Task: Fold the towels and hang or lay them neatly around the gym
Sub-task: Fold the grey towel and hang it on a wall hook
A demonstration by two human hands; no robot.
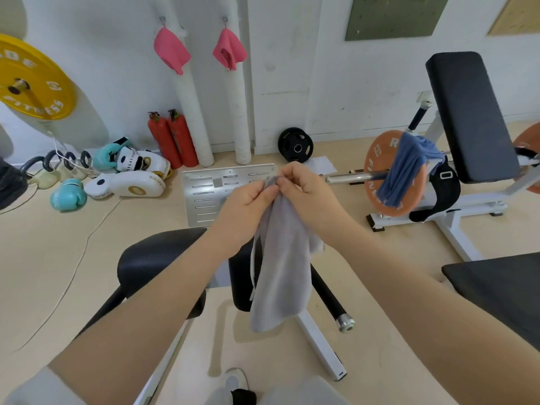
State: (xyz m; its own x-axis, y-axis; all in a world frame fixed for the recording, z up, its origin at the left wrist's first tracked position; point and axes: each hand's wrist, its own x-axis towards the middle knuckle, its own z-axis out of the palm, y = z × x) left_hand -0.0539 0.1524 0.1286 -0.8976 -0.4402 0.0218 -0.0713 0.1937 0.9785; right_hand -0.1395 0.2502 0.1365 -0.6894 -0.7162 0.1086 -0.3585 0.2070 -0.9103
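While both arms reach forward over the gym floor (58,258), the left hand (248,200) and the right hand (306,194) meet at the top edge of a grey towel (282,273), each pinching the cloth between thumb and fingers, the two grips touching or nearly so. Gathered at that top edge, the grey towel hangs straight down in a narrow bunch, its long axis vertical, the upper end at the hands and the loose lower end pointing at the floor. It dangles in the air in front of a black padded roller (157,258) on a white-framed machine (318,340), and I cannot tell whether the cloth touches any part of it. A thin hem or cord trails down the towel's left side.

On the white wall behind, two pink towels (172,49) hang from hooks, side by side, each drooping downward. To the right, a blue towel (404,168) is draped over an orange weight plate (391,173) on a barbell, beside a black padded bench (467,112) tilted upward. A small black plate (295,144) leans against the wall base. At left stand two red fire extinguishers (172,138), white punch pads (128,185), teal boxing gloves (68,195) and a yellow plate (32,80).
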